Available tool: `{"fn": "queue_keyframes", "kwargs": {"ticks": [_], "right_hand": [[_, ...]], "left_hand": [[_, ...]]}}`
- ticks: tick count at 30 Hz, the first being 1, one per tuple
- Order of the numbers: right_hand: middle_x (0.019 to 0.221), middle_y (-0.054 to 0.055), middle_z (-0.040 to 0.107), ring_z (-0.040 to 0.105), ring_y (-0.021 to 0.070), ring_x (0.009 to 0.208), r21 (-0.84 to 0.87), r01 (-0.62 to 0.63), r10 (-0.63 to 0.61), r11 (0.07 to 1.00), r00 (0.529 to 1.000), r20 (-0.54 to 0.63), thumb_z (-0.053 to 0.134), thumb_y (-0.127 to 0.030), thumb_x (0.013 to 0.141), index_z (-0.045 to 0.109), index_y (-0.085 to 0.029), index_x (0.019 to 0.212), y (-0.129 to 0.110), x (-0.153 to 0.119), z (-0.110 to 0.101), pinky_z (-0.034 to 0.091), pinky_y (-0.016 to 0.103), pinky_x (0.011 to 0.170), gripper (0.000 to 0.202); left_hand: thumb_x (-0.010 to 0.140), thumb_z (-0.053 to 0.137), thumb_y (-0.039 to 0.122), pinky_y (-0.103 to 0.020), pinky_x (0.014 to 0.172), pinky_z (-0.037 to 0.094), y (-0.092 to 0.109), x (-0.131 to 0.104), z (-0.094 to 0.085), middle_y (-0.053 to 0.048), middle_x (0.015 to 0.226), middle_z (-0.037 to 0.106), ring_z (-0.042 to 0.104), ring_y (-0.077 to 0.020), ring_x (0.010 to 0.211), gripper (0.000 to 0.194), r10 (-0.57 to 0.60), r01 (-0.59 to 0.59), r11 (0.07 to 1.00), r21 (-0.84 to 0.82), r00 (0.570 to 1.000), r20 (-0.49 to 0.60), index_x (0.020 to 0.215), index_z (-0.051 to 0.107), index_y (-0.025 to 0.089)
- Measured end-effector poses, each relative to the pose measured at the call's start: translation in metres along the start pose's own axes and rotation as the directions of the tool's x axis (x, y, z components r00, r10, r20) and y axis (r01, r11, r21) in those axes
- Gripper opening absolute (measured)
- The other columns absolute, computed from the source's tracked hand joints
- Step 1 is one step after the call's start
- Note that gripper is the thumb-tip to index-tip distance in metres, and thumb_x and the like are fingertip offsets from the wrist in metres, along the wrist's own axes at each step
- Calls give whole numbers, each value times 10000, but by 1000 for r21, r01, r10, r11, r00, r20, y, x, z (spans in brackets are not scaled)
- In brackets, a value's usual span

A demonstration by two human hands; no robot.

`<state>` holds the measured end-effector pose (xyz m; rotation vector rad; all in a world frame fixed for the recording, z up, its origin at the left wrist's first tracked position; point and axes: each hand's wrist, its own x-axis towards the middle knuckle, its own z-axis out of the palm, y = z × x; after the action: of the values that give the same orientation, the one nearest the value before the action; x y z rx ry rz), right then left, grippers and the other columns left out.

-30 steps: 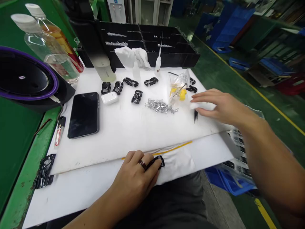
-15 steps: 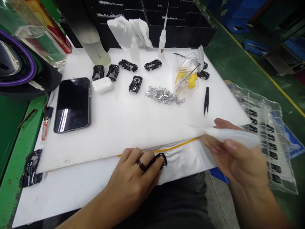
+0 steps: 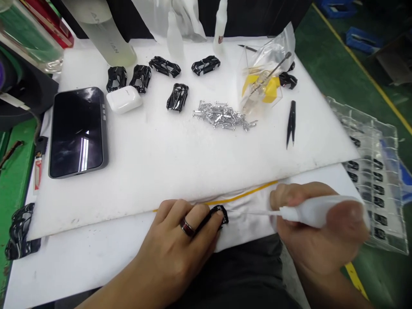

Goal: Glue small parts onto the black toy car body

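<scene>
Okay, so the fiddly bit for me is lining up a hair-thin tip with a tiny part. The part is a small glossy black piece (image 3: 225, 216), probably a toy car shell like the ones further back, sitting on a white cloth (image 3: 247, 229) just off the near edge of the white foam board (image 3: 144, 171). My left hand (image 3: 188, 234) is clamped on it, fingers pressing it down so only its right end pokes out. My right hand (image 3: 312, 238) is wrapped around a squeeze bottle (image 3: 317, 211), lying almost flat, with its needle nozzle (image 3: 270, 212) aimed left at that end. The tip is so faint I can't tell if it's touching.

What I reckon works: pin the piece firmly but leave the end bare, since my fingertip is crowding it. I'd brace the right wrist before squeezing, and go really gently, because a bottle gripped that fully could spit out too much. If it dribbles, better on the cloth than on my finger. The tweezers (image 3: 291, 124) by the board's right edge and the heap of little metal pins (image 3: 222, 116) toward the middle of its far half are both well clear of my elbows.
</scene>
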<state>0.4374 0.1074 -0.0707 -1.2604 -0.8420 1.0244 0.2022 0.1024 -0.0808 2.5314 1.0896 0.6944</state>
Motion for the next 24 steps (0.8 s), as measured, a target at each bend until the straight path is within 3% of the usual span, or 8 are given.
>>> {"fn": "queue_keyframes", "kwargs": {"ticks": [6, 9, 16, 20, 22, 24], "right_hand": [[687, 76, 623, 473, 183, 471, -31, -109, 110, 994, 993, 32, 665, -712, 880, 786, -240, 719, -4, -1, -1, 282, 338, 388, 513], [636, 63, 601, 447, 170, 439, -34, -99, 99, 995, 995, 5, 688, -731, 855, 777, -248, 677, -4, 2, 0, 273, 333, 371, 523], [536, 35, 537, 459, 174, 422, -131, -74, 88, 989, 991, 100, 657, -679, 921, 776, -266, 702, -3, 5, -2, 288, 312, 333, 483], [506, 29, 501, 468, 172, 442, -112, -89, 95, 990, 994, 50, 639, -659, 943, 769, -244, 706, 1, 5, 0, 302, 299, 358, 495], [509, 18, 500, 491, 175, 472, -32, -65, 65, 997, 997, 29, 646, -631, 951, 776, -251, 761, 0, 5, 0, 350, 295, 392, 444], [608, 14, 599, 600, 196, 575, -29, -36, 38, 999, 999, 35, 707, -551, 947, 785, -285, 915, -6, 5, -3, 489, 313, 489, 279]], "left_hand": [[955, 682, 101, -399, 812, 404, -1, 2, -4, -83, 1166, 689, 531, -204, 933, 371, 4, -3, 1000, -3, 999, 33, 1322, 641, 140], [953, 679, 92, -393, 806, 405, 0, 3, -4, -79, 1158, 690, 533, -196, 919, 356, 3, -3, 1000, -7, 1000, 21, 1304, 650, 140], [950, 678, 82, -395, 801, 403, 0, 2, -3, -82, 1160, 687, 539, -201, 925, 357, 2, -2, 1000, -11, 1000, 10, 1303, 656, 135], [957, 678, 97, -387, 798, 403, 0, 3, -3, -73, 1151, 693, 532, -193, 908, 354, -13, 14, 1000, -7, 1000, 26, 1306, 656, 152], [964, 673, 109, -383, 798, 404, 0, 3, -3, -71, 1148, 697, 533, -191, 905, 344, -14, 14, 1000, -9, 1000, 16, 1304, 656, 157], [975, 655, 117, -378, 790, 401, 0, 3, -2, -70, 1130, 703, 531, -190, 896, 309, -4, 4, 1000, -15, 1000, -16, 1282, 667, 153]]}}
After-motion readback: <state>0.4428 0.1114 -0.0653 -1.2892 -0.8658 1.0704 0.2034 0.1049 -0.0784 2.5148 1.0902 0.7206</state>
